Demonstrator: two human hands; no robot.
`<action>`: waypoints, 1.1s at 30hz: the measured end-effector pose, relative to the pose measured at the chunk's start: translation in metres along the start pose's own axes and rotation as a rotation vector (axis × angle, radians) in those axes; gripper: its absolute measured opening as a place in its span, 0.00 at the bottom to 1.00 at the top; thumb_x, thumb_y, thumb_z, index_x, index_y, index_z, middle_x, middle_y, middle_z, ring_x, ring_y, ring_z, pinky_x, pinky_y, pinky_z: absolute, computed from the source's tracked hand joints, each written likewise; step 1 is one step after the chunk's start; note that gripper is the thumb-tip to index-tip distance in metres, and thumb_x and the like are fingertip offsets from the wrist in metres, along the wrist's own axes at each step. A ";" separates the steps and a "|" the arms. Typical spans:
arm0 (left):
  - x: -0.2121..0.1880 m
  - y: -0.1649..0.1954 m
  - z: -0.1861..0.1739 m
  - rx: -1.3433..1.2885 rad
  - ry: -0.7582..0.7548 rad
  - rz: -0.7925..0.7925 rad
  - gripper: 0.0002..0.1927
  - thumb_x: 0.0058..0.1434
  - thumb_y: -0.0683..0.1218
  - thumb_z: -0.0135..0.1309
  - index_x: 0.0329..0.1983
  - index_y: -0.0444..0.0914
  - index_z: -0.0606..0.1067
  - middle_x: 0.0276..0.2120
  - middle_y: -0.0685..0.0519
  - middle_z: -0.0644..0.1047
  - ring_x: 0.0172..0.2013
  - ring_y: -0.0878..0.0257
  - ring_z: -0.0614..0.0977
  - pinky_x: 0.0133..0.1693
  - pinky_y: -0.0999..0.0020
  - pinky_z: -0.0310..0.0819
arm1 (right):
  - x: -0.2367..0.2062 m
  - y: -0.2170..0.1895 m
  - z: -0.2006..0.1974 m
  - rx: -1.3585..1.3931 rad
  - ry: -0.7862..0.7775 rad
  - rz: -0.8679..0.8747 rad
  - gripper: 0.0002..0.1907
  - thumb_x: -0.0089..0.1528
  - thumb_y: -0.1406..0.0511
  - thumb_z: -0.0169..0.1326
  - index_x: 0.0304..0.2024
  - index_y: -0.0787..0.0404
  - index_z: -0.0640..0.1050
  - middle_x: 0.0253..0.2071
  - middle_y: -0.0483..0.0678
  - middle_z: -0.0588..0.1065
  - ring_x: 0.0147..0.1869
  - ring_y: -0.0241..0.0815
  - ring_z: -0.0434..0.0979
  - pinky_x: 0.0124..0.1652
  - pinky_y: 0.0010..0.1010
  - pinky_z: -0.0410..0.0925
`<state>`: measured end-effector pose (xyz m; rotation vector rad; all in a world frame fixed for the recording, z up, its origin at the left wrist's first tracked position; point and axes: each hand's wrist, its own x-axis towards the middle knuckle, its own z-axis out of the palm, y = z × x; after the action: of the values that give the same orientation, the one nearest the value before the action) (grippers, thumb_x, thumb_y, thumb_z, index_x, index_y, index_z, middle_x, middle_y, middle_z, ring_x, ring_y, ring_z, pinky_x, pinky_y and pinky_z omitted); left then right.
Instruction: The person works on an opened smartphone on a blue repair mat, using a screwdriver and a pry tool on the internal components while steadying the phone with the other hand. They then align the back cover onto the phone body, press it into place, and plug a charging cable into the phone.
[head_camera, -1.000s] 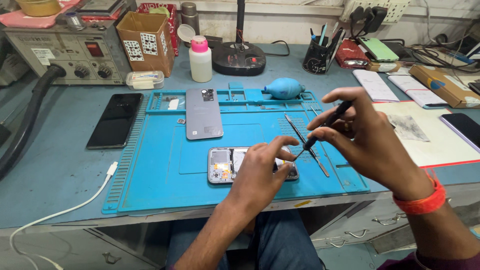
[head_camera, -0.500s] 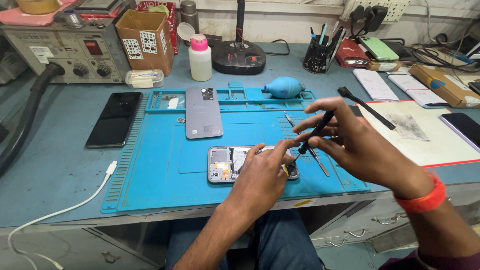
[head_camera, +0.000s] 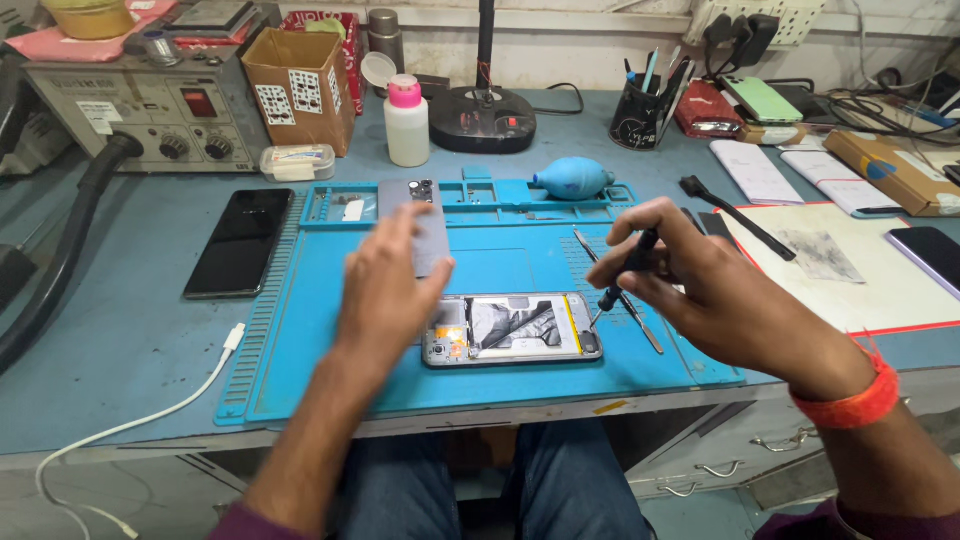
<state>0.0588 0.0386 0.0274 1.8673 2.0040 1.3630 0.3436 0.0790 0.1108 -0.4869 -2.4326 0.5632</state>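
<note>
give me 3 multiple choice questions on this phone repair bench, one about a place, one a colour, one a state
1. Where does the opened phone lie?
A. on the blue mat
B. on the notebook
C. in the cardboard box

2. What colour is the cap of the white bottle?
A. green
B. pink
C. black

3. What does the right hand hold?
A. nothing
B. a cable
C. a dark screwdriver

Answers: 1 A, it rests on the mat near the front edge. 2 B, the cap is pink. 3 C, the fingers grip the tool, tip by the phone's end.
</note>
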 end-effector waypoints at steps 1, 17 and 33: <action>0.006 -0.006 -0.004 0.126 0.025 -0.027 0.35 0.52 0.51 0.65 0.63 0.41 0.68 0.51 0.42 0.75 0.52 0.46 0.77 0.51 0.48 0.70 | 0.000 0.001 0.000 -0.095 0.024 0.106 0.16 0.65 0.66 0.55 0.51 0.62 0.65 0.36 0.50 0.83 0.41 0.43 0.87 0.37 0.33 0.76; 0.064 -0.049 0.019 0.166 0.169 -0.133 0.47 0.47 0.56 0.71 0.67 0.43 0.62 0.54 0.37 0.66 0.53 0.40 0.69 0.56 0.47 0.66 | -0.001 0.010 0.002 -0.192 0.044 0.310 0.23 0.62 0.65 0.57 0.55 0.60 0.62 0.32 0.51 0.81 0.34 0.41 0.87 0.33 0.35 0.75; 0.056 -0.049 -0.001 -0.209 0.005 -0.084 0.36 0.51 0.56 0.66 0.63 0.42 0.68 0.55 0.41 0.71 0.53 0.50 0.76 0.53 0.58 0.72 | 0.009 -0.009 0.002 -0.086 -0.012 0.275 0.20 0.63 0.66 0.55 0.54 0.59 0.62 0.43 0.50 0.83 0.45 0.42 0.87 0.42 0.34 0.77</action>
<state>0.0070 0.0918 0.0241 1.6731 1.8385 1.4903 0.3338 0.0744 0.1180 -0.8655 -2.4246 0.5758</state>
